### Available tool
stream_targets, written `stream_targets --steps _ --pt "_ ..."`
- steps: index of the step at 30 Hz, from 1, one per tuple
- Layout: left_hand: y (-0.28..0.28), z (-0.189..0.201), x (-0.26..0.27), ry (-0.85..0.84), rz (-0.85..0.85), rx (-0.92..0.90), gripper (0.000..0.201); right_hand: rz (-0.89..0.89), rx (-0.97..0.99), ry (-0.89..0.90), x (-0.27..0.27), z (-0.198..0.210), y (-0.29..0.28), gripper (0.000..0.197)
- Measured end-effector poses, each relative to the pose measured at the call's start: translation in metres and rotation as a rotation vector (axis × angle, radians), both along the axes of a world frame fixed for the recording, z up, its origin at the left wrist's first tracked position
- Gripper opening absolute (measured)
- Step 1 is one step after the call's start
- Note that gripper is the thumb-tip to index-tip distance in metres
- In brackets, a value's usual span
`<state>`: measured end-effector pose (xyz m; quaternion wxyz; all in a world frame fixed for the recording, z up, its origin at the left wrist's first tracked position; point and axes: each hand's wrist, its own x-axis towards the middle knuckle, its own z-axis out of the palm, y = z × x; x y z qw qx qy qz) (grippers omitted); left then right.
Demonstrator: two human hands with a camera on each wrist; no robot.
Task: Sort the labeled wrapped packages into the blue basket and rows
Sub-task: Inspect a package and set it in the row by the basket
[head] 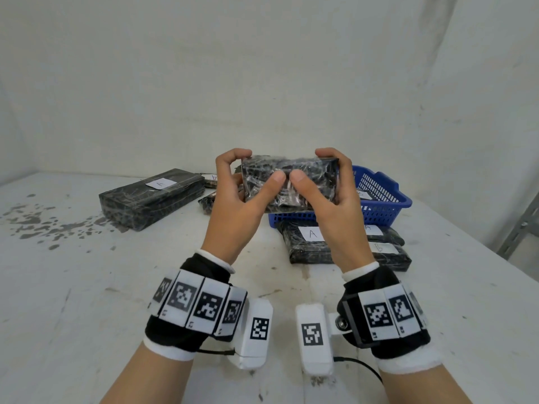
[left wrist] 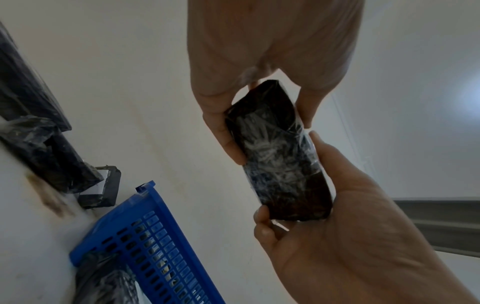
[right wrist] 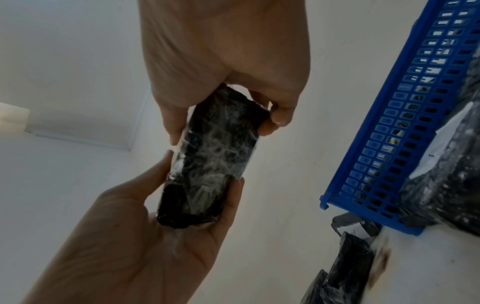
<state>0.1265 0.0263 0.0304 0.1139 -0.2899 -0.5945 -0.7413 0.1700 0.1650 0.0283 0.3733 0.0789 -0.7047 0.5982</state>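
Both my hands hold one black film-wrapped package (head: pixel 291 166) up in the air above the table, in front of the blue basket (head: pixel 382 214). My left hand (head: pixel 259 167) grips its left end and my right hand (head: pixel 313 167) its right end, with both thumbs pressed on the near face. No label shows on the held package (left wrist: pixel 278 156) in any view. Both wrist views show it (right wrist: pixel 215 164) clasped at both ends. The basket (left wrist: pixel 161 246) holds at least one wrapped package.
A large package labelled A (head: pixel 151 196) lies at the left of the white table (head: pixel 87 272). Smaller packages (head: pixel 309 243), one labelled A, lie in front of the basket, with more (head: pixel 389 252) at their right. Further packages sit behind my hands. A wall stands close behind.
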Motion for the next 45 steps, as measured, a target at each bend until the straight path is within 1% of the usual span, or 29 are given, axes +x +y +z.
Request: stream_targets --steps 2,3,7,9,12,14,16,18,20,22,24,26,30,32,34,36,40,43,45 --pt "-0.001 0.001 0.0 0.004 0.025 0.026 0.049 0.034 -0.003 -0.012 -0.001 0.0 -0.001 0.035" --pt "-0.001 0.001 0.0 0.007 0.04 0.031 0.047 0.04 0.004 -0.022 -0.001 0.0 -0.001 0.035" --pt "-0.002 0.0 -0.003 0.001 0.09 0.032 0.042 0.084 0.056 -0.056 -0.001 0.001 0.0 0.046" --pt "-0.001 0.0 -0.003 0.005 0.131 0.0 0.044 0.092 0.071 -0.06 0.001 0.002 0.002 0.049" --pt "-0.001 0.001 -0.004 0.003 0.145 -0.036 0.049 0.075 0.066 -0.084 0.001 0.002 0.003 0.062" --pt "-0.002 0.003 -0.004 0.006 0.147 -0.03 0.043 0.072 0.031 -0.116 0.001 0.001 0.003 0.07" --pt "-0.005 0.005 -0.004 -0.009 0.132 -0.037 0.034 0.048 0.05 -0.121 0.002 0.002 0.005 0.076" --pt "-0.008 0.008 -0.004 -0.027 0.116 -0.023 0.035 0.032 0.08 -0.107 0.003 0.002 0.007 0.079" --pt "-0.01 0.009 -0.003 -0.05 0.079 0.009 0.039 0.064 0.046 -0.111 0.004 0.003 0.006 0.078" --pt "-0.011 0.011 0.0 -0.095 0.012 0.03 0.05 0.11 -0.011 -0.117 0.003 0.004 0.006 0.073" --pt "-0.011 0.011 0.001 -0.122 -0.027 0.035 0.061 0.114 -0.03 -0.112 0.003 0.005 0.006 0.069" --pt "-0.011 0.011 0.002 -0.135 -0.037 0.03 0.063 0.13 -0.055 -0.112 0.003 0.005 0.007 0.068" --pt "-0.011 0.011 0.002 -0.146 -0.068 0.032 0.059 0.142 -0.106 -0.138 0.001 0.006 0.006 0.063" --pt "-0.009 0.009 0.002 -0.13 -0.079 0.007 0.063 0.136 -0.104 -0.14 0.001 0.006 0.006 0.066" --pt "-0.007 0.007 0.003 -0.083 -0.075 -0.038 0.069 0.109 -0.079 -0.126 0.002 0.005 0.004 0.071" --pt "-0.005 0.005 0.005 -0.041 -0.071 -0.06 0.072 0.076 -0.077 -0.112 0.004 0.004 0.002 0.074" --pt "-0.005 0.003 0.001 -0.015 -0.056 -0.072 0.064 0.046 -0.065 -0.104 0.004 0.004 0.0 0.069" --pt "-0.005 0.001 -0.003 -0.032 -0.041 -0.136 0.06 0.024 -0.032 -0.099 0.006 0.005 0.003 0.064" --pt "-0.006 0.003 -0.002 -0.035 -0.048 -0.109 0.05 0.026 -0.031 -0.096 0.008 0.005 0.004 0.062"
